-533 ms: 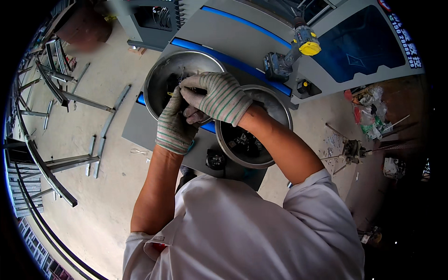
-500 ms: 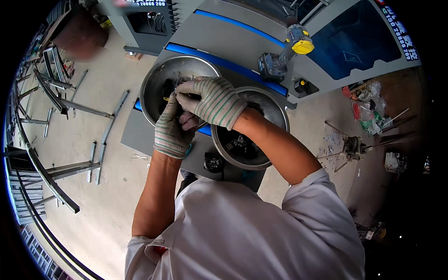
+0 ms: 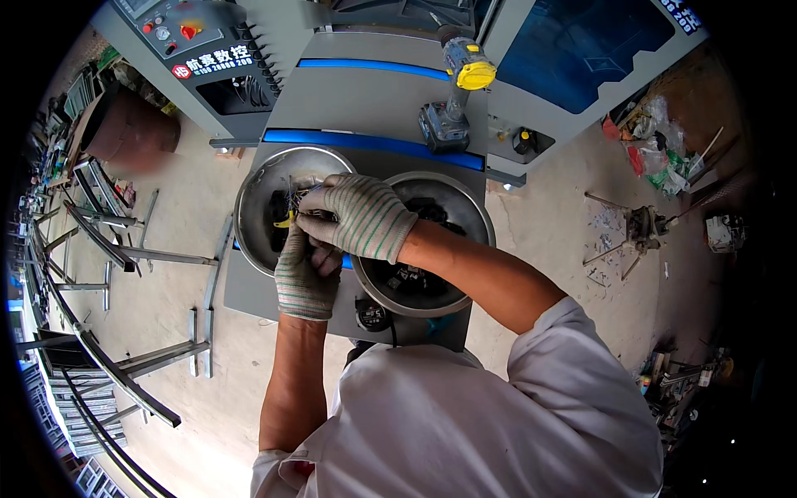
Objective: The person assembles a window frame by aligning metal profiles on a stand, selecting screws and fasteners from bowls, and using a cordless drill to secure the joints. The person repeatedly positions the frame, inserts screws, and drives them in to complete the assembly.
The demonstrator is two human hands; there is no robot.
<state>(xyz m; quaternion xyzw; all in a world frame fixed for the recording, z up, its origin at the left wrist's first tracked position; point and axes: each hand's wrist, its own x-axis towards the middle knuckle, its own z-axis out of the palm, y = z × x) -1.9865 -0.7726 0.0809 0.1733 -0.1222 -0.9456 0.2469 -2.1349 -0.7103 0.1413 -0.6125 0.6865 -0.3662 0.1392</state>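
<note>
My left hand (image 3: pixel 305 282), in a striped knit glove, is raised over the near side of the left metal bowl (image 3: pixel 251 184). Its fingers are closed, and their tips meet those of my gloved right hand (image 3: pixel 359 217), also pinched. Whatever lies between the fingertips is too small and covered to name. Behind them the left bowl contains dark small parts, thin pieces like screws and a yellow piece (image 3: pixel 286 222). My right wrist crosses above the right metal bowl (image 3: pixel 483 217), which contains black small parts (image 3: pixel 422 280) and is partly hidden by my forearm.
A cordless drill (image 3: pixel 452 100) stands upright on the grey machine top (image 3: pixel 374 104), beyond the bowls. A tape measure (image 3: pixel 372 315) lies at the near edge. Metal frames (image 3: pixel 166 256) cover the floor at left; a tripod-like stand (image 3: pixel 643 228) is at right.
The view has shifted, so the bowls and drill appear lower and further left. Both hands stay together at the left bowl, fingertips still meeting.
</note>
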